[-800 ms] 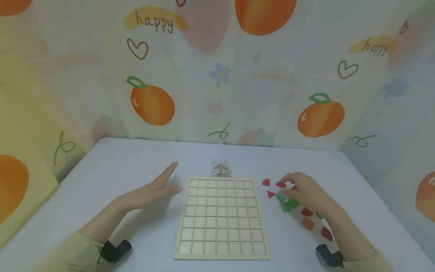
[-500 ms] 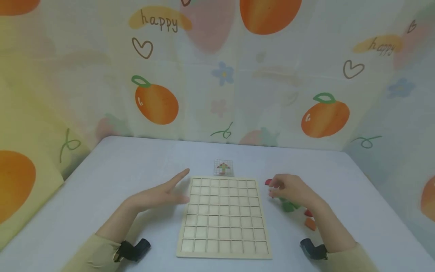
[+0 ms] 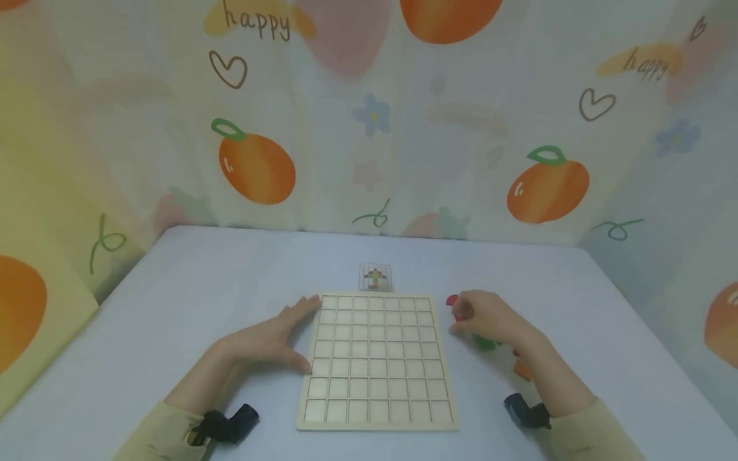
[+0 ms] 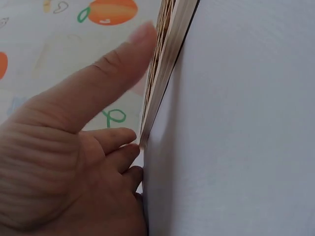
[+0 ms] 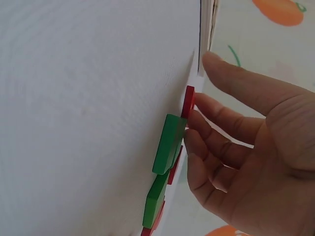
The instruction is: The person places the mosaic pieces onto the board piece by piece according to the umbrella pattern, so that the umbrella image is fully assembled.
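Left hand (image 3: pixel 262 342): now in against the left edge of the grid board (image 3: pixel 377 349), thumb further down it than half a second ago; fingers and thumb spread wide, seemingly steadying it.
Grid board: lies flat between the hands, no pieces set in its squares.
Picture card (image 3: pixel 375 277): just beyond the board's far edge, probably the pattern to copy.
Right hand (image 3: pixel 490 317): nearer the board than before; fingers loosely curled, thumb apart, no pinch showing.
Red piece (image 5: pixel 188 102): right of the board, beside the index fingertip, contact unclear; picking a first piece seems under way, and thumb and finger need to close on it.
Green pieces (image 5: pixel 168 142): next to it.
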`<state>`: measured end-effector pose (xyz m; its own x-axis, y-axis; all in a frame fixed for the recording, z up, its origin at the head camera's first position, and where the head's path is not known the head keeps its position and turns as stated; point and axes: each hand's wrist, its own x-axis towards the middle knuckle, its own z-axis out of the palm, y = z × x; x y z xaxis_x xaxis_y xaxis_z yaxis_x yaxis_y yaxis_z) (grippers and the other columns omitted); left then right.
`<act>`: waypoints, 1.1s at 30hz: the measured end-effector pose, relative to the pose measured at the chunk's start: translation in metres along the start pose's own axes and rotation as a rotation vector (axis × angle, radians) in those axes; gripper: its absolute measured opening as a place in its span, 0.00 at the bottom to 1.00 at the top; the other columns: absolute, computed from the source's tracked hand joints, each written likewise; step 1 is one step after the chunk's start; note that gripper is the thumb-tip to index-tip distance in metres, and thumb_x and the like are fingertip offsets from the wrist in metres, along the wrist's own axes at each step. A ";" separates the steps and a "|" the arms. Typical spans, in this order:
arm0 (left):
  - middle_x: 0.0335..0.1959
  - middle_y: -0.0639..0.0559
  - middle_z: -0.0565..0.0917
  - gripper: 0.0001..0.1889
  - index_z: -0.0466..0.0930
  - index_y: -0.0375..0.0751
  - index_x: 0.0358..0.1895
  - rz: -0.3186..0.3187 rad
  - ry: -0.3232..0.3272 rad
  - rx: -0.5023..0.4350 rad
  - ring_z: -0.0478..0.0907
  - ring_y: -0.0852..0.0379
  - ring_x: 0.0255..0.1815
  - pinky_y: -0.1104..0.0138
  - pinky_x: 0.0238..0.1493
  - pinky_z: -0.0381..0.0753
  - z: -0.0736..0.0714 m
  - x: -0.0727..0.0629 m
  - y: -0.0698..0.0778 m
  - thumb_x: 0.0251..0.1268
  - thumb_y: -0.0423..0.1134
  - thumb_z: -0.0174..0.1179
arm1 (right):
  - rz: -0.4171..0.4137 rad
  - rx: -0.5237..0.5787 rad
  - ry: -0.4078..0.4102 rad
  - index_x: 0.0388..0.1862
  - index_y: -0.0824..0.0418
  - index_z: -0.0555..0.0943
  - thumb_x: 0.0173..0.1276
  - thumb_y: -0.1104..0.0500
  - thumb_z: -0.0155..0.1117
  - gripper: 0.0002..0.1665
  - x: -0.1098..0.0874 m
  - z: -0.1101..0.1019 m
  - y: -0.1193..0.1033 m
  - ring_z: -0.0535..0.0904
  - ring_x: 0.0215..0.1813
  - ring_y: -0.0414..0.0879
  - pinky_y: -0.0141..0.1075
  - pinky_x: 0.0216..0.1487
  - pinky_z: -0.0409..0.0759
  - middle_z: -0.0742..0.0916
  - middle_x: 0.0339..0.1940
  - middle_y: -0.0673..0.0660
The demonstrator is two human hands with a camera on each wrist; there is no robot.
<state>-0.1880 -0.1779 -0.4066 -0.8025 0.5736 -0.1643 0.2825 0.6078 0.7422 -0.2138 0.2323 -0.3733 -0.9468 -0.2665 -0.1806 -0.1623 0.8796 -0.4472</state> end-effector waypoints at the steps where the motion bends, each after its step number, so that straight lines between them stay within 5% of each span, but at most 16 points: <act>1: 0.83 0.39 0.40 0.64 0.42 0.35 0.80 0.007 -0.002 0.006 0.30 0.33 0.83 0.39 0.80 0.31 -0.001 0.000 0.000 0.44 0.50 0.77 | 0.001 -0.005 0.004 0.41 0.58 0.81 0.59 0.54 0.74 0.15 0.001 -0.001 -0.001 0.76 0.41 0.45 0.39 0.46 0.81 0.85 0.38 0.52; 10: 0.82 0.37 0.36 0.67 0.39 0.33 0.79 0.029 -0.026 0.027 0.28 0.32 0.82 0.37 0.79 0.30 -0.003 0.001 0.006 0.40 0.49 0.78 | 0.012 -0.047 0.053 0.37 0.61 0.82 0.59 0.61 0.73 0.09 0.000 -0.003 -0.002 0.78 0.41 0.47 0.44 0.48 0.83 0.86 0.36 0.54; 19: 0.83 0.37 0.37 0.69 0.39 0.33 0.79 0.035 -0.030 0.069 0.29 0.32 0.82 0.35 0.78 0.31 -0.001 0.001 0.006 0.37 0.51 0.80 | 0.019 -0.033 0.057 0.34 0.60 0.81 0.59 0.64 0.72 0.08 0.002 0.000 -0.002 0.76 0.38 0.46 0.38 0.42 0.80 0.85 0.33 0.53; 33: 0.83 0.40 0.38 0.70 0.40 0.36 0.80 -0.021 -0.057 0.103 0.32 0.33 0.83 0.36 0.79 0.34 0.000 0.002 0.009 0.37 0.54 0.79 | -0.012 -0.062 0.062 0.27 0.59 0.81 0.58 0.65 0.73 0.07 0.000 -0.001 -0.012 0.75 0.33 0.45 0.35 0.36 0.77 0.84 0.27 0.52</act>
<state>-0.1873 -0.1709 -0.4005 -0.7785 0.5888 -0.2176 0.3211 0.6714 0.6679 -0.2123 0.2227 -0.3669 -0.9597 -0.2542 -0.1199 -0.1892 0.8997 -0.3934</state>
